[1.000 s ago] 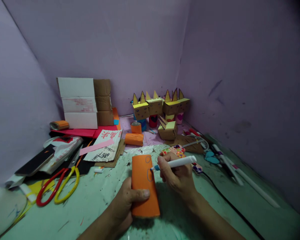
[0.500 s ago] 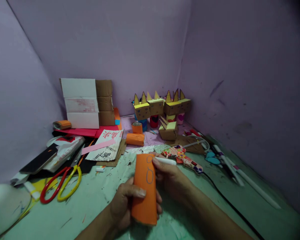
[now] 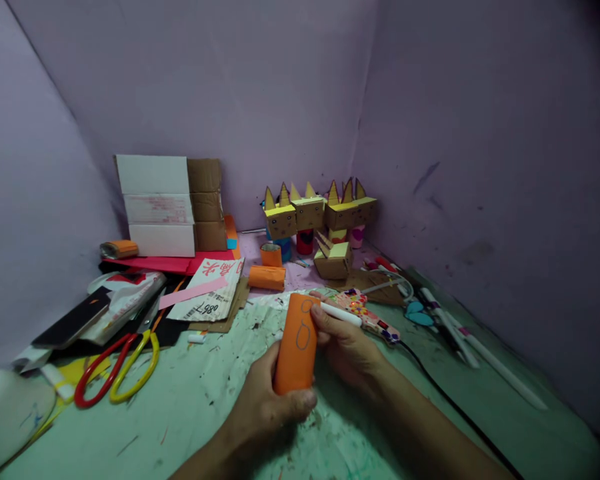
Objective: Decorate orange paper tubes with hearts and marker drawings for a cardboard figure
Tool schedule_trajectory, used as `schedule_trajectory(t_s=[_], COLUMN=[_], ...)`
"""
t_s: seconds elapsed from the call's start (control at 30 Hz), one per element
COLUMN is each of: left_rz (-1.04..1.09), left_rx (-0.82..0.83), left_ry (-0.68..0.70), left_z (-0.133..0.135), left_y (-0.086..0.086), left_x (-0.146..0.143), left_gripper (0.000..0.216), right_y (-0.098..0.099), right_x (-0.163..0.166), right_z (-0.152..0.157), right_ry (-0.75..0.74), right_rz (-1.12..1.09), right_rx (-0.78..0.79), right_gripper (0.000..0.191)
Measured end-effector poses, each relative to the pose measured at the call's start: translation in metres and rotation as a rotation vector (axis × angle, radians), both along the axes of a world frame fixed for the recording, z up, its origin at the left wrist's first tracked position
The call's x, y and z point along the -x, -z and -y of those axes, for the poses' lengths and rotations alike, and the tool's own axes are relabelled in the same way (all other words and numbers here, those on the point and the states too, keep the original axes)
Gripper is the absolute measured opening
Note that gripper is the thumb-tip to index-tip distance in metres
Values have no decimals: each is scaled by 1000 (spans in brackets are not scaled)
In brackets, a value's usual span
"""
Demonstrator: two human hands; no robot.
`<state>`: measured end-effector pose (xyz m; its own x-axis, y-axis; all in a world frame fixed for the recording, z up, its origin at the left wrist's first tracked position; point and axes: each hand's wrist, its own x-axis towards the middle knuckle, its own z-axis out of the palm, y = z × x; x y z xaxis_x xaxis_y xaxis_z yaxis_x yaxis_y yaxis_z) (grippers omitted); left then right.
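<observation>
An orange cardboard tube (image 3: 296, 363), tilted slightly to the right, is held above the green table (image 3: 190, 427). Two outlined ovals are drawn on its upper right side. My left hand (image 3: 270, 400) grips the tube's lower end, thumb across the bottom. My right hand (image 3: 347, 347) is closed around a white marker (image 3: 341, 314), its fingers against the tube's upper right edge. The marker's tip is hidden by the fingers, so whether it touches the tube I cannot tell.
Scissors (image 3: 137, 367) with red and yellow handles lie left. Behind stand cardboard animal heads (image 3: 310, 212) on coloured tubes, near another orange tube (image 3: 267, 278). A patterned glue gun (image 3: 375, 320) with a black cord and several pens (image 3: 447, 327) lie right.
The tube has tilted to the right and shifted slightly right. My left hand has moved down to its lower end, and my right hand has moved slightly right with the marker.
</observation>
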<state>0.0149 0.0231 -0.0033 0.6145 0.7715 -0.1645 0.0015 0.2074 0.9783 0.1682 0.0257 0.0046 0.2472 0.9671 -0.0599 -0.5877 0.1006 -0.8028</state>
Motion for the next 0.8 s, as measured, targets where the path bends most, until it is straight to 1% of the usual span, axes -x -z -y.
schedule_trajectory(t_s=[0.07, 0.2, 0.27, 0.37, 0.4, 0.43, 0.5, 0.6, 0.7, 0.8], left_rz=[-1, 34, 62, 48, 42, 37, 29, 19, 32, 42], left_rx=[45, 189, 244, 304, 316, 323, 332, 346, 332, 318], left_ry=[7, -84, -142, -217, -230, -239, -250, -275, -288, -287], left_z=[2, 6, 5, 0, -1, -3, -5, -4, -3, -3], left_y=[-1, -4, -6, -10, -11, -12, -12, -10, -7, -5], left_x=[-1, -7, -8, -8, -8, -8, -8, -11, -12, -12], left_gripper=[54, 49, 45, 41, 41, 41, 42, 44, 43, 43], right_y=[2, 4, 1, -8, -11, -13, -16, -13, -7, -4], right_x=[0, -1, -5, -9, -10, -10, -6, 1, 4, 5], right_z=[-1, -3, -1, 8, 12, 16, 24, 31, 32, 32], right_ry=[9, 56, 147, 357, 392, 392, 324, 247, 239, 234], right_rz=[13, 112, 218, 371, 414, 461, 570, 767, 953, 1060], right_rx=[1, 10, 22, 20, 8, -10, -59, -128, -164, -184], right_gripper=[33, 38, 40, 43, 43, 42, 41, 36, 29, 27])
